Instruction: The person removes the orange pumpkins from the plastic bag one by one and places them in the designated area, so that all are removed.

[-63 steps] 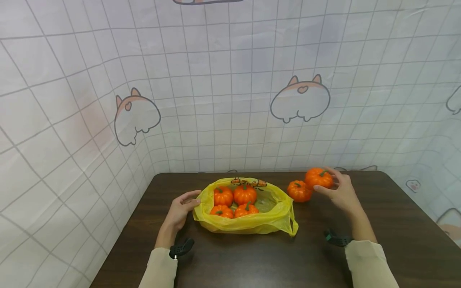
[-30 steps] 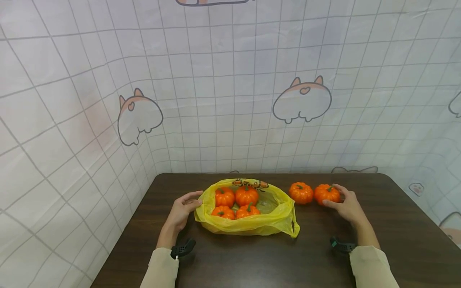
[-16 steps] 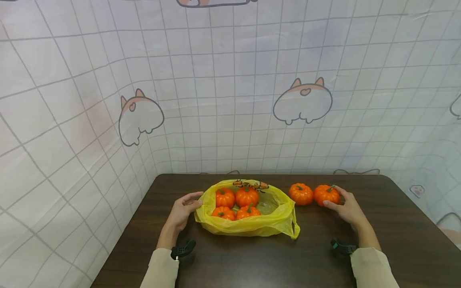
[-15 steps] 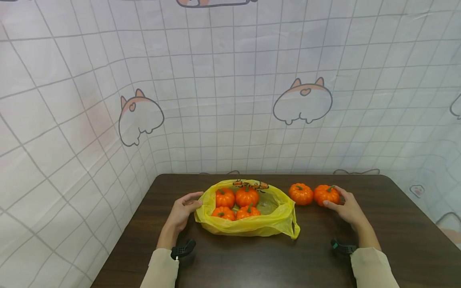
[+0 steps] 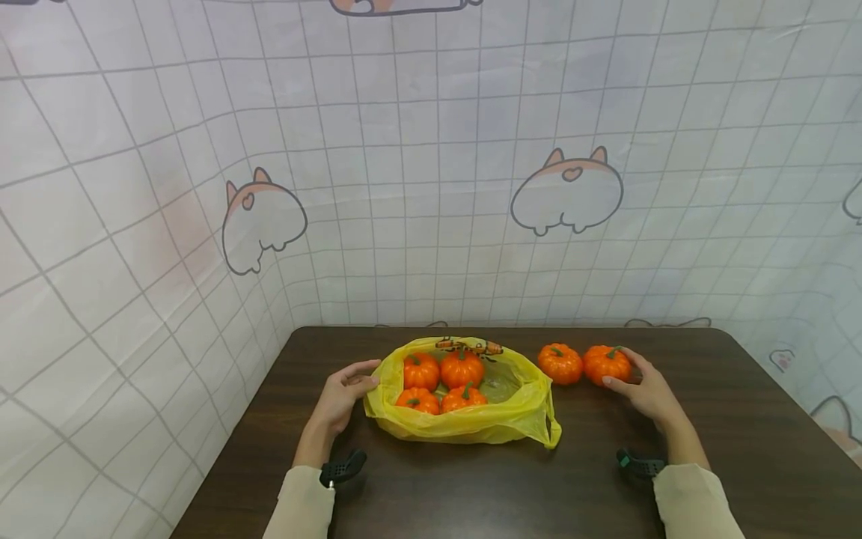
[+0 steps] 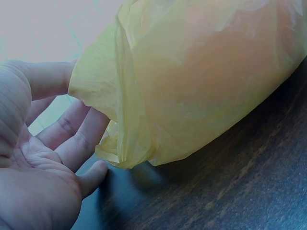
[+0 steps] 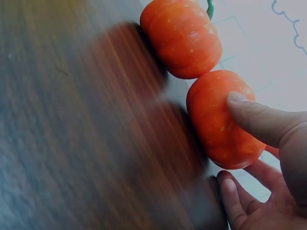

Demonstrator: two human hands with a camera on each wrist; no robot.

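My right hand grips a small orange pumpkin that sits on the table, thumb on its near side and fingers round the far side. Right against it, on its left, is another pumpkin; both show in the right wrist view, where the held pumpkin touches its neighbour. My left hand holds the left edge of a yellow plastic bag, its thumb and fingertips at the rim. Inside the gaping bag lie several pumpkins, mostly towards its left half.
The dark wooden table carries everything. A white gridded cloth with cartoon animals hangs behind and along the sides. The bag's handle loop droops at its right end.
My right hand has set the raised pumpkin down on the table to the right of the other, then shifted it slightly left against it. The left hand stays at the bag.
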